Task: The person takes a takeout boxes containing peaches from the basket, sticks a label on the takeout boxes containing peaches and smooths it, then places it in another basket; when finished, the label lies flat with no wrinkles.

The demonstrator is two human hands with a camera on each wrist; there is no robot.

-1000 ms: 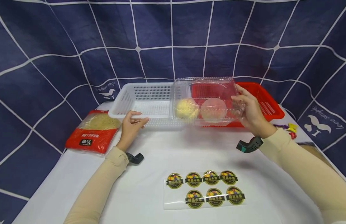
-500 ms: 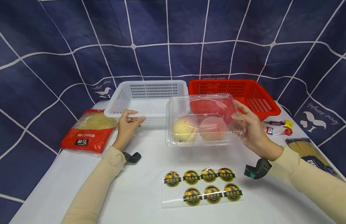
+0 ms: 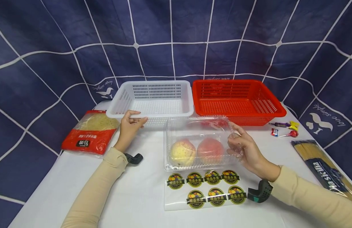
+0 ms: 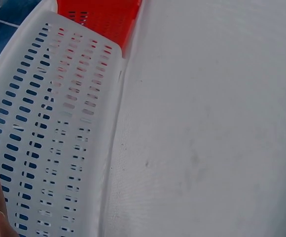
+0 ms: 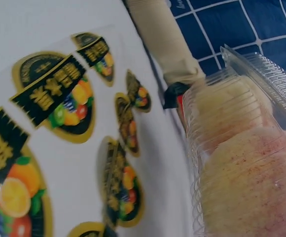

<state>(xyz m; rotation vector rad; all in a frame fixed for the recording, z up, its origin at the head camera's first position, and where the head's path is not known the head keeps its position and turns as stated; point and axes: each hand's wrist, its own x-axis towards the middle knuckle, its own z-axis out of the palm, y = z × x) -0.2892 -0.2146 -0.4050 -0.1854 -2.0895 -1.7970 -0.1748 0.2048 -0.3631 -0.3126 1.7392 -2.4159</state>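
My right hand (image 3: 250, 151) grips the right end of a clear plastic clamshell box (image 3: 198, 128), which is tilted toward me above the table. Inside, two peaches lie side by side, a yellowish peach (image 3: 183, 152) on the left and a pink peach (image 3: 210, 150) on the right; the right wrist view shows both through the ribbed box wall (image 5: 197, 163). With fingers over the rim and thumb in front, my left hand (image 3: 129, 128) holds the near left edge of a white perforated basket (image 3: 153, 121). Only part of that hand shows in the left wrist view.
A red basket (image 3: 235, 120) stands right of the white one. In front of the box lies a sheet of round fruit stickers (image 3: 176, 202). At left is a red-and-clear food bag (image 3: 91, 133); at right are several candies, including a lollipop (image 3: 293, 133), and a pasta pack (image 3: 324, 167).
My right hand has brought the box of peaches down and toward me, from in front of the baskets to just behind the stickers. My left hand has stayed on the white basket's rim.
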